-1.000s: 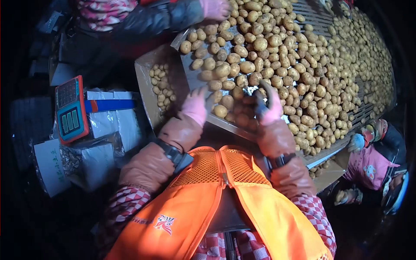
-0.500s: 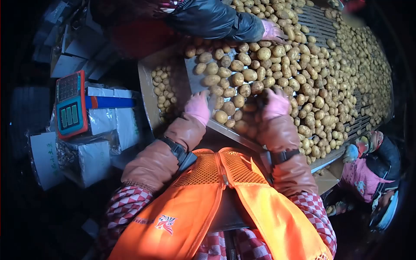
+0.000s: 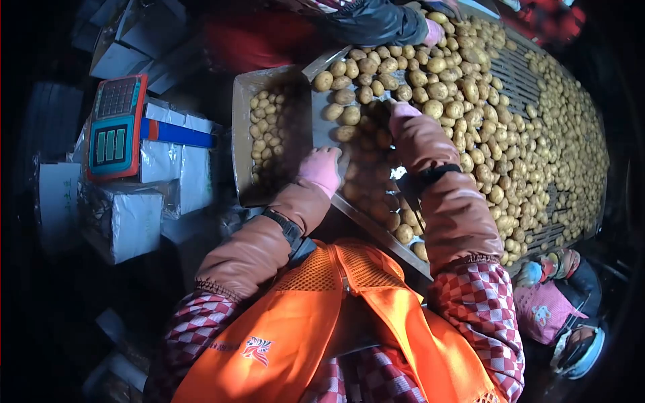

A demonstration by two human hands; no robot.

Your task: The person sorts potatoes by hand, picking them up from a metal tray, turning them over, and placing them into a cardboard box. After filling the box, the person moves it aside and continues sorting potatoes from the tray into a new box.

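Many potatoes (image 3: pixel 470 127) cover a metal sorting table (image 3: pixel 383 235). My left hand (image 3: pixel 321 169), in a pink glove, is by the table's left edge, beside an open box (image 3: pixel 243 134) of small potatoes (image 3: pixel 267 124). Its fingers point toward the table and are partly in shadow; what they hold, if anything, cannot be made out. My right hand (image 3: pixel 403 114), also gloved in pink, reaches farther over the table among the potatoes. Its fingertips are near a few of them and partly hidden by the glove's back.
A red and blue scale (image 3: pixel 114 127) stands on wrapped boxes (image 3: pixel 158 158) at the left. Across the table, a co-worker's dark sleeve (image 3: pixel 376 23) and pink-gloved hand reach to the potatoes. Another person (image 3: pixel 554 302) is at the lower right. A slatted grate (image 3: pixel 516 77) shows beyond.
My right hand has moved up and left across the table. My left hand has shifted slightly relative to the table. The view has turned, and fewer potatoes lie near the table's left corner.
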